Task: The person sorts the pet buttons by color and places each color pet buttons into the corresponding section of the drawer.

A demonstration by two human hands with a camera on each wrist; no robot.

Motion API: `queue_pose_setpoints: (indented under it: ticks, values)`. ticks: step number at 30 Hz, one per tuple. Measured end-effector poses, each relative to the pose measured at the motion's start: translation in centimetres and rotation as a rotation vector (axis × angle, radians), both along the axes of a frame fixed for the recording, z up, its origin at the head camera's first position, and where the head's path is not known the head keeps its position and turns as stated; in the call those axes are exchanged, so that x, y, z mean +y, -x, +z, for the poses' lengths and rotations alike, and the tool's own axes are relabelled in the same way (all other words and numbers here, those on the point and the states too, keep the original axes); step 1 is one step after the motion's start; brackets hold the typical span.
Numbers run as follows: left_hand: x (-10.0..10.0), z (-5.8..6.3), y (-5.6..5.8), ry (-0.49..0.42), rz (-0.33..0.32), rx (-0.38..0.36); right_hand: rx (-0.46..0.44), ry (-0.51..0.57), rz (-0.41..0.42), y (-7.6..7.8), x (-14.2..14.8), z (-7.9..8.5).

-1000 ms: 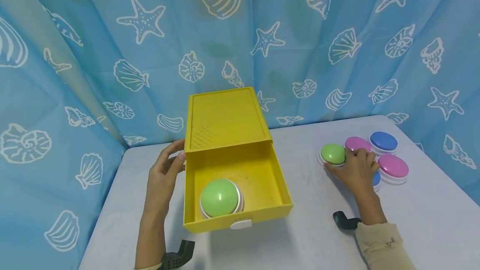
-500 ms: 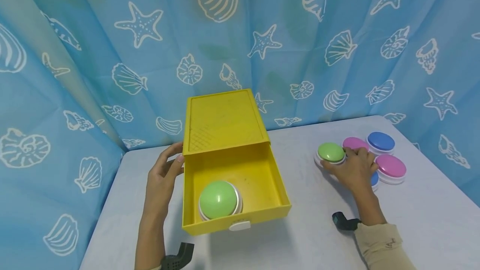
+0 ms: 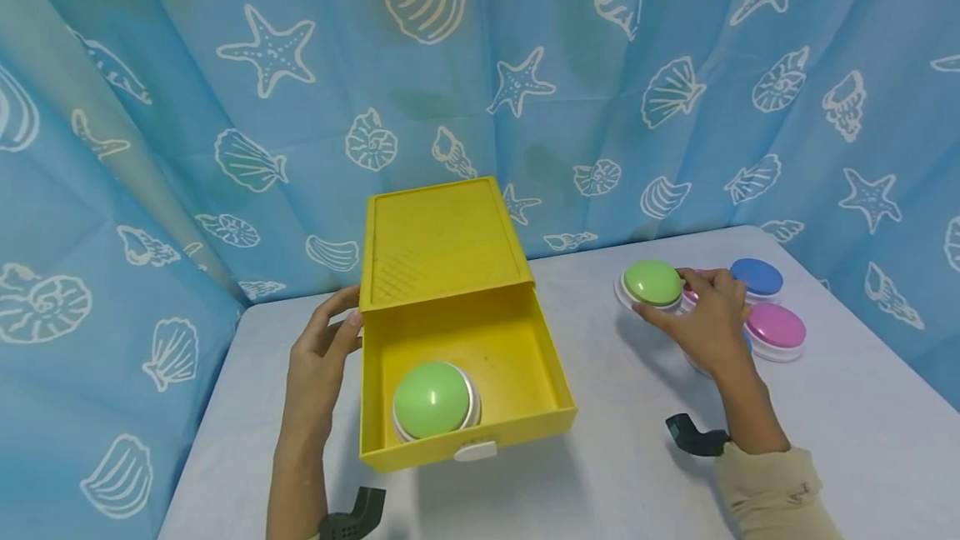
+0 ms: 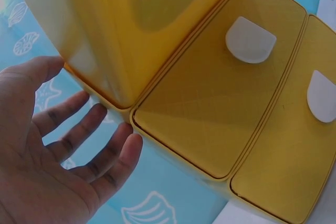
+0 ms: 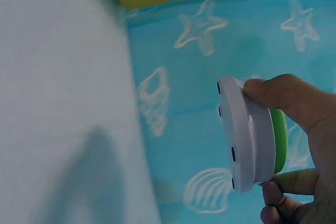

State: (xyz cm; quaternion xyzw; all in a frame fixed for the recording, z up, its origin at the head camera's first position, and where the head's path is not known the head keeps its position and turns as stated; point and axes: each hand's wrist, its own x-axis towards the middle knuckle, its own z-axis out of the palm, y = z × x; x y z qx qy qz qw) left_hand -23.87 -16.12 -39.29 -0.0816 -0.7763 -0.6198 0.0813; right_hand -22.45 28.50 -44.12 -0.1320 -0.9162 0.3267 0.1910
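My right hand (image 3: 712,323) grips a green-topped push button (image 3: 652,282) with a white base, thumb and fingers at opposite sides. It is lifted off the table, and the right wrist view shows its underside. A yellow drawer unit (image 3: 442,242) stands in the middle with its top drawer (image 3: 517,433) pulled out. Inside that drawer, near its front left corner, sits another green button (image 3: 431,400). My left hand (image 3: 318,365) rests against the unit's left side; in the left wrist view its fingers (image 4: 100,156) are loosely extended along the edge.
Below the open drawer are two closed drawers with white handles (image 4: 251,40). Pink (image 3: 776,325) and blue (image 3: 756,277) buttons cluster on the white table (image 3: 600,473) at the right, some partly behind my right hand. A blue shell-patterned curtain (image 3: 420,98) hangs behind.
My right hand has raised the green button off the table and drawn it slightly left, away from the other buttons. The left hand stays at the drawer unit.
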Motion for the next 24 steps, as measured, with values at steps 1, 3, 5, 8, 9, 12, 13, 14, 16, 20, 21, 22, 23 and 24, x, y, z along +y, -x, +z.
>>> queue_pose_setpoints:
  ticks: [1, 3, 5, 8, 9, 12, 13, 14, 16, 20, 21, 22, 23, 24]
  values:
    - [0.0, 0.0, 0.0, -0.002, -0.001, 0.004, 0.01, -0.001, 0.007, -0.2, -0.2, 0.5]
    - [0.1, 0.2, -0.2, -0.003, -0.003, 0.008, 0.014, -0.004, 0.016, -0.7, -0.8, 1.5]
    - [0.0, 0.1, -0.2, -0.008, -0.005, 0.011, 0.021, -0.007, 0.027, -1.2, -1.3, 2.2]
    - [-0.1, 0.0, 0.0, -0.009, -0.004, 0.007, 0.033, -0.036, 0.037, -1.8, -2.1, 3.1]
    - [-0.2, -0.2, 0.1, -0.008, -0.002, 0.006, 0.044, -0.047, 0.04, -2.1, -2.4, 3.4]
    - [-0.2, -0.4, 0.3, -0.007, 0.005, 0.003, 0.092, -0.062, 0.056, -2.9, -3.3, 4.6]
    - [-0.2, -0.4, 0.3, -0.006, 0.007, 0.003, 0.108, -0.064, 0.064, -3.2, -3.7, 4.9]
    - [-0.2, -0.4, 0.3, -0.006, 0.008, 0.003, 0.127, -0.063, 0.075, -3.4, -4.0, 5.3]
    - [-0.2, -0.4, 0.3, -0.005, 0.009, 0.005, 0.159, -0.058, 0.098, -3.9, -4.6, 5.9]
    - [-0.2, -0.4, 0.3, -0.009, 0.001, 0.01, 0.223, -0.044, 0.14, -4.8, -5.7, 6.9]
    - [-0.2, -0.4, 0.3, -0.011, -0.002, 0.011, 0.235, -0.038, 0.149, -5.0, -5.9, 7.0]
    - [-0.2, -0.4, 0.3, -0.012, -0.004, 0.012, 0.249, -0.031, 0.159, -5.2, -6.1, 7.2]
    - [-0.2, -0.4, 0.3, -0.013, -0.007, 0.013, 0.262, -0.023, 0.171, -5.4, -6.3, 7.4]
    - [-0.2, -0.4, 0.3, -0.012, -0.009, 0.013, 0.27, -0.015, 0.18, -5.6, -6.5, 7.5]
